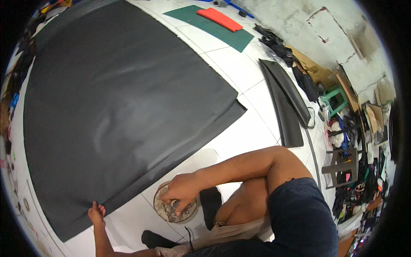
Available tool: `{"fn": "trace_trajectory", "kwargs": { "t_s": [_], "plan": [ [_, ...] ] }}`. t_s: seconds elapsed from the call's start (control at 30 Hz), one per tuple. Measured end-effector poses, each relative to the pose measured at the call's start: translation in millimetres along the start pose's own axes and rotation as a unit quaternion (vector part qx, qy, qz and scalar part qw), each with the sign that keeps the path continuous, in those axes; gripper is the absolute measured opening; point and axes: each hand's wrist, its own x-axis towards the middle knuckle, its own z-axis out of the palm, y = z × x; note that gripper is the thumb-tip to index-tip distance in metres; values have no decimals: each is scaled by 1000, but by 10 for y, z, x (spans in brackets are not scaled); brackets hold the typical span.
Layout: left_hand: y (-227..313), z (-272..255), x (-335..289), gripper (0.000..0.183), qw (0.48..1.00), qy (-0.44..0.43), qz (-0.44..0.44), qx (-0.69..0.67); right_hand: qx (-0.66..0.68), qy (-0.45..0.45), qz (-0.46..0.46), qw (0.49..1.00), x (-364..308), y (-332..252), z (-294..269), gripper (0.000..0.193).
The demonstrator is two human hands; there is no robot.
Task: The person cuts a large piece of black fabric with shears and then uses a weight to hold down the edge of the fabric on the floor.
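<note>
A large black sheet (107,90), smooth like vinyl or leatherette, lies spread over the floor, with a strip along its near edge folded over. At that near edge, toward the left, my left hand (97,212) pinches the sheet between thumb and fingers. My right hand (182,190) reaches down onto a round, brown-stained disc-like object (165,210) with a pale rim, on the floor in front of me. Its fingers are curled at the middle of this object, around a small greyish part that I cannot make out clearly.
White tiles (252,124) cover the floor. A green mat (188,17) with a folded red piece (219,19) lies at the far side. To the right are folded black material (284,103), a green stool (335,101), a brown stool (341,168) and piled clutter along the wall.
</note>
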Motion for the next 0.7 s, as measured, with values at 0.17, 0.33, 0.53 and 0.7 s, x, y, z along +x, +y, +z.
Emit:
{"fn": "trace_trajectory", "kwargs": {
  "t_s": [0.17,0.33,0.53,0.7],
  "plan": [
    [300,50,-106,28,998,-17,-31,49,124,304,225,917,-480,1159,-562,49],
    [262,37,-181,33,998,53,-4,19,47,447,618,646,-1607,2463,-679,57],
    [374,237,-497,30,998,46,11,47,184,500,694,484,-2178,3099,-286,71],
    [478,423,-677,38,987,133,-9,88,319,722,494,364,-2099,3409,-138,68]
  ]
}}
